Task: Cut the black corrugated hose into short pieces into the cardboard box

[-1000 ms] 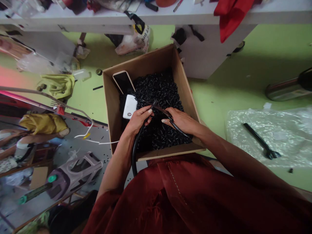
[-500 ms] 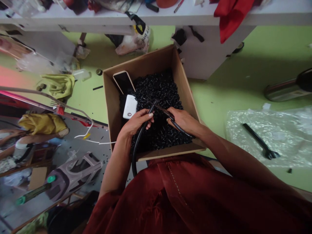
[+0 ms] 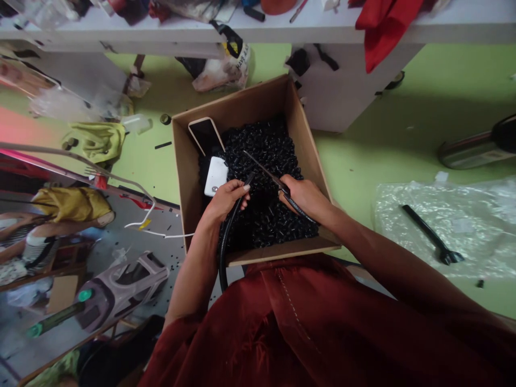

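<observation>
Head view: black ribbed tube and bladed tool held over a box, centre of the frame.
The left hand pinches the tube near its upper end; the right hand is closed round the handle of the bladed tool, its tip pointing upper left, apart from the tube. Good handling likely means a firm pinch just behind the tube's end, fingertips clear of the blade, and both kept above the loose black pieces inside the cardboard box.
</observation>
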The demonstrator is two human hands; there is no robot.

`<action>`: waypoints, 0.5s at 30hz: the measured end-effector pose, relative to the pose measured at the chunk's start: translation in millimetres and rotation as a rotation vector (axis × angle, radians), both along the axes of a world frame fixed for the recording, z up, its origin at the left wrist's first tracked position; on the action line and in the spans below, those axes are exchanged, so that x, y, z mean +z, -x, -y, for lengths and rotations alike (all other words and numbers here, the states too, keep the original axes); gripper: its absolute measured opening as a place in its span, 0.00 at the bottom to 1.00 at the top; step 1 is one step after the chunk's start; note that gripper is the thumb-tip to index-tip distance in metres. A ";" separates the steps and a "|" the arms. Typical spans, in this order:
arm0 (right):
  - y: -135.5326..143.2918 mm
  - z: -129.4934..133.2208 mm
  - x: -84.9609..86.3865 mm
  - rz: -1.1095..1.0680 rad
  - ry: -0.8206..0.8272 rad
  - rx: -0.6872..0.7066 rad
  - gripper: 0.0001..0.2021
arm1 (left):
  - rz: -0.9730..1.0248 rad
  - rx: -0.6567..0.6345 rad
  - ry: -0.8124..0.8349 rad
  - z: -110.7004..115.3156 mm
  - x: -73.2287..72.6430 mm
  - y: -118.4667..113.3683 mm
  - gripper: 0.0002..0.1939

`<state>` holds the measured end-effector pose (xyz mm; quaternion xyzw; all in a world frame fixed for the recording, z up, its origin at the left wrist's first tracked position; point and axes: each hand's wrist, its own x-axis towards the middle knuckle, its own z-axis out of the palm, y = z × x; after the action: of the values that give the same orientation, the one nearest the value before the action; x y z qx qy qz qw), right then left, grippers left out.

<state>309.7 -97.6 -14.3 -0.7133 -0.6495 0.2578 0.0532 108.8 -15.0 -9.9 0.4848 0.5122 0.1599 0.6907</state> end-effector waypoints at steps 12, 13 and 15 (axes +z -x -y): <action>-2.0 -0.7 -5.7 -0.104 -0.056 0.009 0.16 | 0.278 0.210 0.069 -9.9 1.9 5.6 0.12; -2.2 -0.9 -5.9 -0.106 -0.052 0.015 0.17 | 0.304 0.232 0.098 -11.3 2.5 6.1 0.12; -2.7 -1.1 -6.7 -0.100 -0.045 0.023 0.17 | 0.346 0.258 0.168 -13.6 4.3 7.1 0.12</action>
<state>312.4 -96.5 -20.9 -0.6904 -0.6600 0.2791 0.0988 101.7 -1.4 -5.6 0.3214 0.4554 0.2844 0.7800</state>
